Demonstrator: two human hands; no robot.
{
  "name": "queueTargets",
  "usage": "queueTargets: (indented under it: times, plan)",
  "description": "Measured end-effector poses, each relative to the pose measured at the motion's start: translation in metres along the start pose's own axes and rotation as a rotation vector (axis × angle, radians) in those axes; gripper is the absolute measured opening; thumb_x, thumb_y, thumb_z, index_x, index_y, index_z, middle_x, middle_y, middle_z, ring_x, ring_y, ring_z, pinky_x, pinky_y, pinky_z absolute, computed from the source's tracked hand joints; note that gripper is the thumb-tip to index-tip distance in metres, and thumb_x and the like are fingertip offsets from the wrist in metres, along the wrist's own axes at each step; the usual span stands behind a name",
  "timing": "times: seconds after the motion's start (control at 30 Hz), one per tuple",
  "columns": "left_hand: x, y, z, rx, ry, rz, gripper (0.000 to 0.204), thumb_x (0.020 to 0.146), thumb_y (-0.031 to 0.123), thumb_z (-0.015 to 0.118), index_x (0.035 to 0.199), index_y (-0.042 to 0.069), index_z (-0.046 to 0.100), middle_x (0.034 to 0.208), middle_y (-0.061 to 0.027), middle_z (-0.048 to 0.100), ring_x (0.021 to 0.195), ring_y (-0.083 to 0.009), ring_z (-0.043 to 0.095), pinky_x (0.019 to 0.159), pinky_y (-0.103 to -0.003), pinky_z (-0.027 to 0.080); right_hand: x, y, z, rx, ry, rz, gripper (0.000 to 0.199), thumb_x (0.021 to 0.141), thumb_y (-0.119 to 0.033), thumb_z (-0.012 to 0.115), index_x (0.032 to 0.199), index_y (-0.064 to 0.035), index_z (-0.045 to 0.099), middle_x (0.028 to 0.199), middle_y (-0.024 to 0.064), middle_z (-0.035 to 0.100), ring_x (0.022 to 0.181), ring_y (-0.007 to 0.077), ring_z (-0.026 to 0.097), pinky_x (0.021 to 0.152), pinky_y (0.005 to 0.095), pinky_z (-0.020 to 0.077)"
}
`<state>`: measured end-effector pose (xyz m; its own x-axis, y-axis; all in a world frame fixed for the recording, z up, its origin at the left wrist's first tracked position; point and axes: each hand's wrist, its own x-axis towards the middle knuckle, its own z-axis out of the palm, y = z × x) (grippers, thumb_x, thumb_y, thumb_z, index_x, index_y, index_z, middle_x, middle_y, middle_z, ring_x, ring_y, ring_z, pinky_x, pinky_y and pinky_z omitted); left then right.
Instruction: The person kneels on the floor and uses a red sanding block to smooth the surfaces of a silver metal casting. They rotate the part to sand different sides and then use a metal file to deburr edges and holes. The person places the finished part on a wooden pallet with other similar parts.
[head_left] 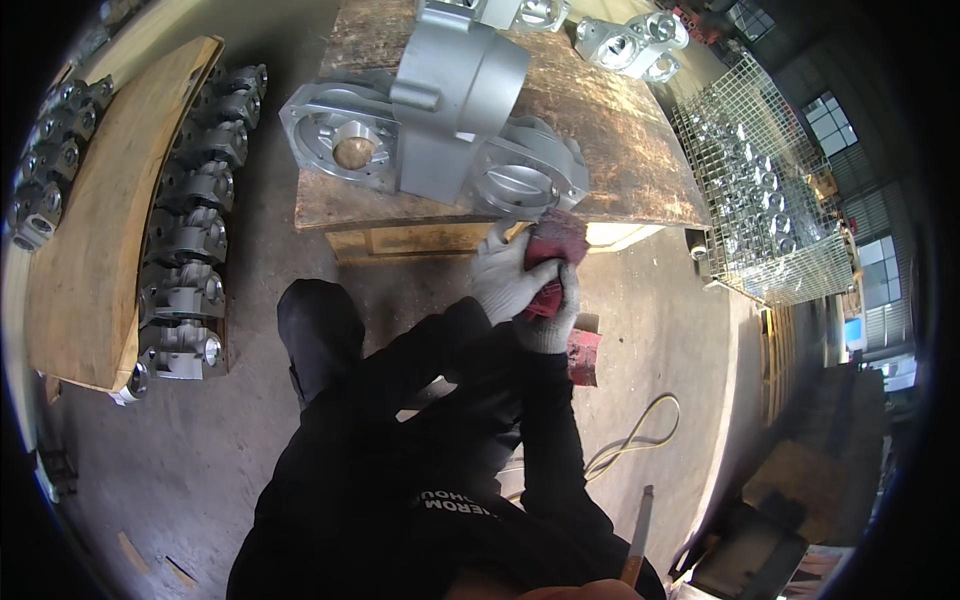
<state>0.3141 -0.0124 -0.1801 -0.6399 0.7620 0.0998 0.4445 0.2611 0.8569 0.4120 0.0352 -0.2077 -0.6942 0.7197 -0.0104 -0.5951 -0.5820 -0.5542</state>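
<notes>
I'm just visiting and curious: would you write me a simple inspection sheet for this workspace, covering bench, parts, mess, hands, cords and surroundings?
Surface: wooden bench, worn and stained.
Job's things: red pad in the hands; large grey casting on the bench.
Clutter: second red piece by the right wrist; its support is unclear.
Hands: gloved left hand and right hand, both holding the pad.
Cables: yellowish hose or cable, looped on the floor.
Surroundings: wire-mesh cage of metal parts at right; rows of castings at left.

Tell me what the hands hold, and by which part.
A red pad: the left hand grips its left side, the right hand its lower part.
</notes>
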Motion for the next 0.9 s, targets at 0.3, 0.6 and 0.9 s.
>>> queueTargets:
  times: [0.3,0.6,0.9]
  plan:
    - [0.038,0.037,-0.142,0.376,0.967,0.588,0.076,0.097,0.050,0.069,0.152,0.003,0.047,0.142,-0.0294,0.043,0.116,-0.0446,0.057,0.096,-0.054,0.051,0.071,-0.081,-0.027,-0.759,0.285,-0.247,0.052,0.100,-0.023,0.071,0.146,-0.0031,0.054,0.115,0.0162,0.071,0.094,0.0259,0.073,0.075,0.0369,0.0621]
    - [0.146,0.059,-0.220,0.251,0.793,0.496,0.043,0.100,0.039,0.064,0.128,0.006,0.069,0.108,-0.0233,0.074,0.105,-0.0405,0.071,0.095,-0.046,0.055,0.096,-0.070,-0.041,-0.723,0.114,-0.093,0.041,0.092,-0.001,0.074,0.132,-0.0010,0.070,0.113,0.0079,0.076,0.096,0.0165,0.072,0.091,0.0312,0.0581]
    - [0.171,0.032,-0.332,0.396,0.482,0.490,0.055,0.104,0.039,0.066,0.141,-0.001,0.060,0.130,-0.0227,0.070,0.123,-0.0344,0.068,0.107,-0.040,0.052,0.025,-0.007,0.010,-2.215,-0.451,-0.862,0.051,0.076,-0.008,0.077,0.126,-0.0162,0.074,0.136,-0.0005,0.071,0.104,0.0250,0.065,0.086,0.0393,0.0528]
